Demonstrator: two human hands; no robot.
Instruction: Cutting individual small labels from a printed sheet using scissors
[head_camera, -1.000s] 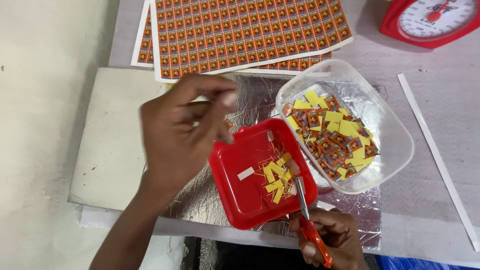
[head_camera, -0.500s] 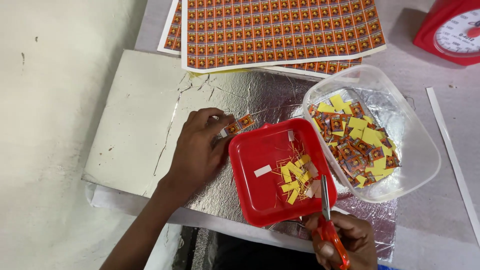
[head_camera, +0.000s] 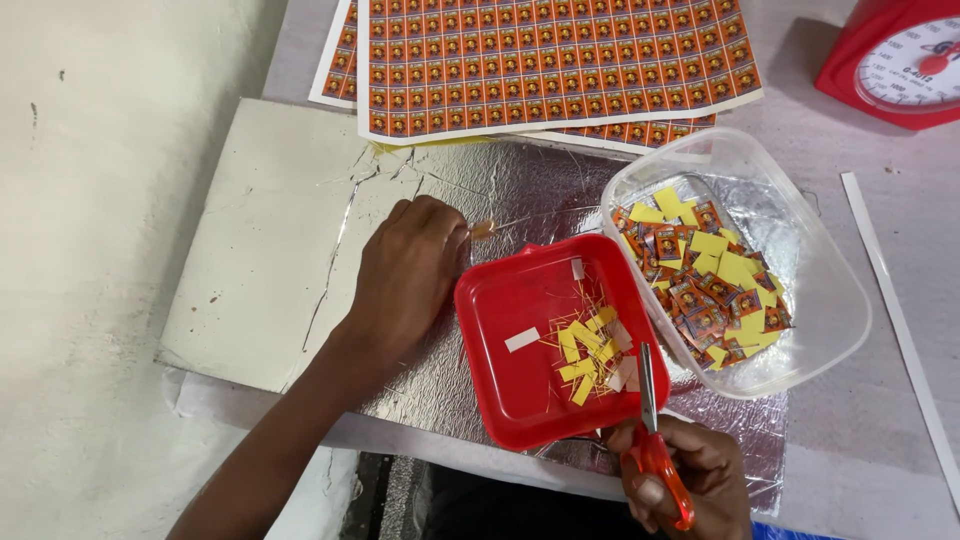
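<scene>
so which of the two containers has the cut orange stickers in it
The clear plastic tub on the right; the red tray holds only yellow and white scraps.

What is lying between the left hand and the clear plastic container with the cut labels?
In the head view, the red tray lies between the left hand and the clear container.

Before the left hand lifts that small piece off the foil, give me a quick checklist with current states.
1. Left hand on the foil sheet, fingertips at a small orange piece: ok.
2. Piece actually pinched between the fingers: cannot tell, mostly hidden.
3. Scissors held in the right hand, blades together over the red tray's near edge, away from the left hand: ok.
4. Red tray flat beside the left hand, yellow scraps inside: ok.
5. Clear container upright, cut pieces inside: ok.
6. Printed sheets lying flat beyond the foil: ok.
</scene>
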